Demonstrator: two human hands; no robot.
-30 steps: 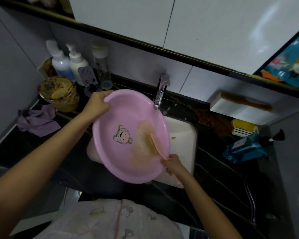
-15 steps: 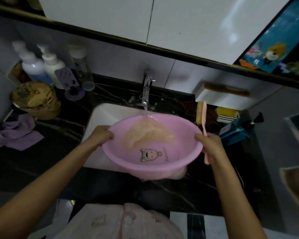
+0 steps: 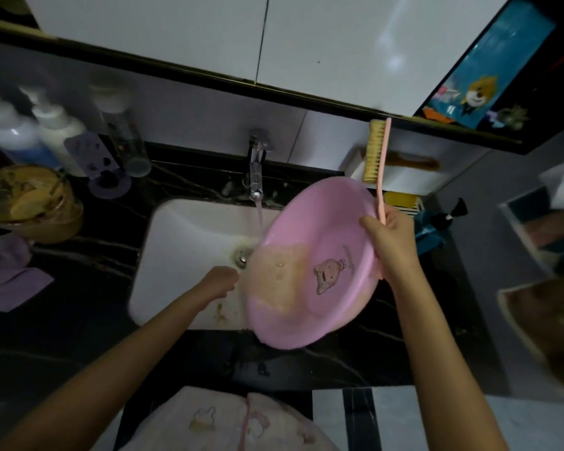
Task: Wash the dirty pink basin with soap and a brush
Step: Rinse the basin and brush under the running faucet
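Basin: the pink basin (image 3: pixel 310 265) was tipped steeply over the white sink (image 3: pixel 183 252), its low edge toward the drain (image 3: pixel 241 256), with murky tan water pooled on the downhill side.
Right hand: the right hand (image 3: pixel 392 242) was wrapped over the basin's far rim and pinched the brush (image 3: pixel 376 164) against it, bristles standing upright above the rim.
Left hand: the left hand (image 3: pixel 218 283) sat at the basin's low edge; the rim hid its fingertips, so I could not tell how they were curled.
Tap: the tap (image 3: pixel 256 172) was running, its stream landing near the basin's upper left edge.
Risk, slip: one hand did two jobs on wet plastic; I judged the brush or the rim could slide free.
Risk, splash: at that tilt the dirty water might dump out fast and spatter the black marbled counter (image 3: pixel 88 317).
Surface: bottles (image 3: pixel 30 138), a grimy bowl (image 3: pixel 30 203) and a purple cloth (image 3: pixel 10 281) crowded the left; the right was cluttered too.
Room: dim, with white cabinets overhead.
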